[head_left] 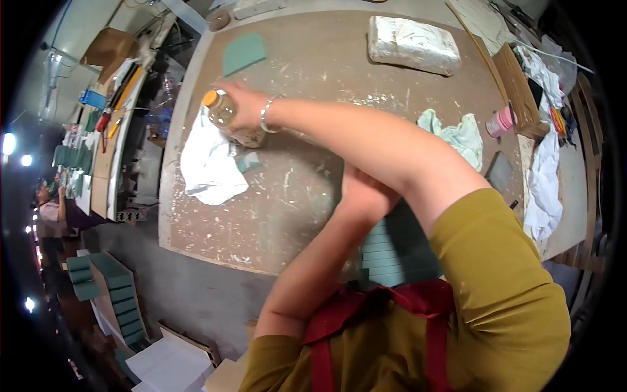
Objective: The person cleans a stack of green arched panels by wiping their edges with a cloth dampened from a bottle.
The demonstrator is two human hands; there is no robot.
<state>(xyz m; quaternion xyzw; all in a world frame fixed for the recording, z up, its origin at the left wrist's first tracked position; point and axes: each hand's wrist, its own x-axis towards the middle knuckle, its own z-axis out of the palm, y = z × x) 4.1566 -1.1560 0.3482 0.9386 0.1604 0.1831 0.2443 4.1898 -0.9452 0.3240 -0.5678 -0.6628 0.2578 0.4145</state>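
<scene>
My right arm reaches across to the far left of the table, over my left arm. There my right hand is closed round a clear bottle with an orange cap. A white cloth lies crumpled just below the bottle, and beside it sits a small piece of green and pale material. My left hand is by the near edge of the table, partly behind my right forearm, so its fingers are hidden. Close to it is a green panel with parallel lines; whether the hand touches it, I cannot tell.
A green rounded board and a white wrapped block lie at the back of the brown table. To the right are a pale cloth, a pink cup and a wooden box. Another person is far left.
</scene>
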